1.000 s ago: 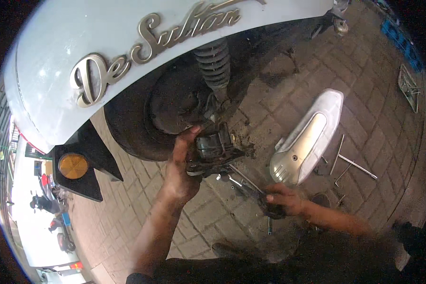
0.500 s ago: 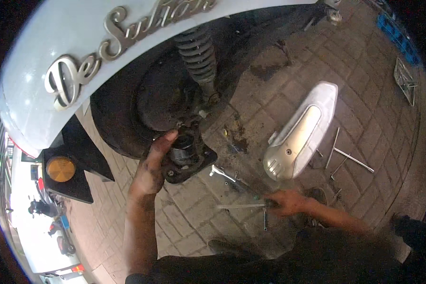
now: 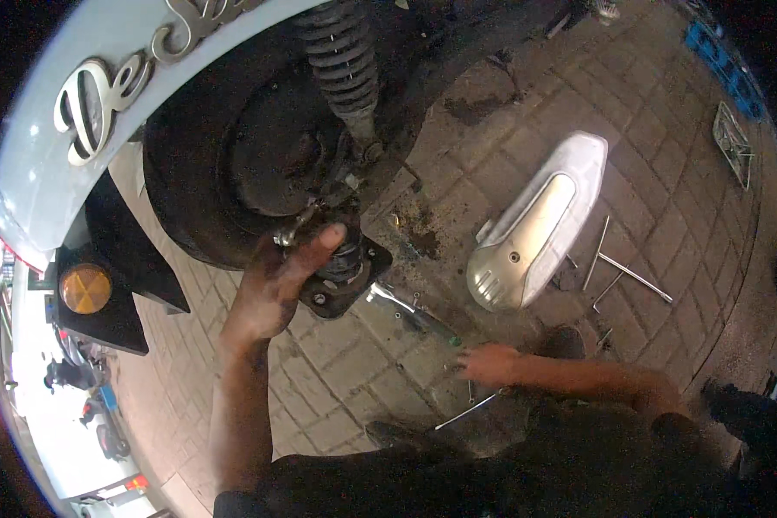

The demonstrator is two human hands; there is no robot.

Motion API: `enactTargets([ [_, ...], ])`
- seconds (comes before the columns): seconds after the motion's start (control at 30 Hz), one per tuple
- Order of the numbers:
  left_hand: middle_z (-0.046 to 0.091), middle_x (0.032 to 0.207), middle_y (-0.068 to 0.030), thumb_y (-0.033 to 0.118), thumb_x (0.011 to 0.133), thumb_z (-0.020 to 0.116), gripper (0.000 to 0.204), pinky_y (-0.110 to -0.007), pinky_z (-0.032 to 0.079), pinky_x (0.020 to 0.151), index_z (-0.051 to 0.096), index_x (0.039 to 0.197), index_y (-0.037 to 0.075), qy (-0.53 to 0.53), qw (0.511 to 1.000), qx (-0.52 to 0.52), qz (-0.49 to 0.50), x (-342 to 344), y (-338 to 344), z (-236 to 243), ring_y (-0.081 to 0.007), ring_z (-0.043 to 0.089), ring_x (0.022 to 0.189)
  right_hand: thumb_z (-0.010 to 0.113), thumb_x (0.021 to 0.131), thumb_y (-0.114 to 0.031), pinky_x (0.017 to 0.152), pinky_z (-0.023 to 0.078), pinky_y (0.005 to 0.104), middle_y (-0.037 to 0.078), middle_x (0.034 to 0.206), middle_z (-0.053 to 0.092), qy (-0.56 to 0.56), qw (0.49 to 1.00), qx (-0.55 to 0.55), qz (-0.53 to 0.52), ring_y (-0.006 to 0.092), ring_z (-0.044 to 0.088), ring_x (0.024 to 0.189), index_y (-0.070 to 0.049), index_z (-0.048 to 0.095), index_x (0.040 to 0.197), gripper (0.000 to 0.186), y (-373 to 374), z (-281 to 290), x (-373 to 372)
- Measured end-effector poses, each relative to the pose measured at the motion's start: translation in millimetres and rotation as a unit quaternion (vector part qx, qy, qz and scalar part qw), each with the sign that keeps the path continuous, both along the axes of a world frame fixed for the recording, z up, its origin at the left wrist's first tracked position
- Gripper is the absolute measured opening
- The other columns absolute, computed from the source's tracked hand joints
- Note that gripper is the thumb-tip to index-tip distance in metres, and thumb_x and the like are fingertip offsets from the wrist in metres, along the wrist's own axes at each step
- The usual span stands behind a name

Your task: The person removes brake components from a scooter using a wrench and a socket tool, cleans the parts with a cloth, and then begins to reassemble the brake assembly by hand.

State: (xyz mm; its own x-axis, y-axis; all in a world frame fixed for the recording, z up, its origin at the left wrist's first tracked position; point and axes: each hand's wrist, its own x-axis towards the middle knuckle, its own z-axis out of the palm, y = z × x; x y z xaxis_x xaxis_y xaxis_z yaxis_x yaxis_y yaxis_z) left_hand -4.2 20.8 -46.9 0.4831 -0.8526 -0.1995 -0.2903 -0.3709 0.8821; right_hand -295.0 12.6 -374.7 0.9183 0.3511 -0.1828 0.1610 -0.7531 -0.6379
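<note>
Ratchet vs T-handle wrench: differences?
The ratchet has a dark grip with a green end; the T-handle wrench looks silver throughout. The ratchet has a single handle, while the T-handle wrench has a crossbar. The ratchet lies near the right hand; the T-handle wrench lies farther right. Both rest on the paving.

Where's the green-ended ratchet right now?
Head view, near the middle: the ratchet lies on the paving, between the black flanged part in the left hand and the right hand.

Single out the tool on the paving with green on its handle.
The ratchet-like tool, its green handle end near the right hand; the T-shaped wrench farther right shows only plain silver metal.
</note>
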Motion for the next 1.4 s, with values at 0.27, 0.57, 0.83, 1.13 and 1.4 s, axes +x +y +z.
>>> enactTargets([
  [0.27, 0.065, 0.117, -0.0130, 0.050, 0.080, 0.077, 0.071, -0.035, 0.043, 0.099, 0.058, 0.126, -0.001, -0.032, 0.998, 0.047, 0.020, -2.3, 5.5, 5.3, -0.0237, 0.059, 0.110, 0.056, 0.088, -0.019, 0.109, 0.039, 0.0491, 0.010, 0.116, 0.058, -0.116, 0.965, -0.069, 0.226, 0.0287, 0.049, 0.125, -0.008, 0.063, 0.098, 0.016, 7.7, -2.6, -6.0],
  [0.57, 0.066, 0.115, -0.0171, 0.048, 0.071, 0.085, 0.085, -0.036, 0.047, 0.096, 0.053, 0.128, -0.006, -0.056, 0.997, 0.055, -0.024, 3.9, 4.8, -3.6, -0.0271, 0.063, 0.106, 0.052, 0.091, -0.019, 0.106, 0.043, 0.0491, 0.012, 0.113, 0.060, -0.139, 0.971, -0.096, 0.172, 0.0316, 0.054, 0.120, -0.007, 0.059, 0.104, 0.019, 27.5, -19.2, -0.2],
  [0.83, 0.059, 0.126, -0.0212, 0.051, 0.061, 0.090, 0.103, -0.039, 0.043, 0.102, 0.046, 0.136, -0.005, -0.126, 0.989, 0.069, -0.027, 18.4, 15.9, -18.8, -0.0301, 0.056, 0.119, 0.059, 0.089, -0.019, 0.100, 0.047, 0.0429, 0.017, 0.116, 0.062, -0.013, 0.987, 0.132, -0.086, 0.0338, 0.058, 0.113, -0.005, 0.059, 0.118, 0.032, 13.3, 5.2, -2.2],
  [1.13, 0.049, 0.137, -0.0263, 0.054, 0.062, 0.087, 0.111, -0.043, 0.040, 0.106, 0.038, 0.142, -0.005, -0.180, 0.976, 0.095, -0.077, 18.9, 13.2, -32.4, -0.0362, 0.050, 0.127, 0.066, 0.088, -0.023, 0.095, 0.047, 0.0421, 0.021, 0.116, 0.063, -0.052, 0.892, 0.303, -0.331, 0.0325, 0.061, 0.108, 0.001, 0.055, 0.124, 0.045, -128.2, 165.2, 58.3],
  [1.4, 0.057, 0.127, -0.0190, 0.049, 0.064, 0.088, 0.100, -0.042, 0.046, 0.098, 0.042, 0.136, -0.002, -0.231, 0.965, 0.111, -0.062, 14.6, 13.2, -27.2, -0.0322, 0.057, 0.115, 0.069, 0.090, -0.023, 0.098, 0.044, 0.0397, 0.022, 0.113, 0.063, -0.061, 0.861, 0.313, -0.396, 0.0329, 0.060, 0.108, 0.006, 0.055, 0.121, 0.045, -153.3, 223.2, 71.6],
])
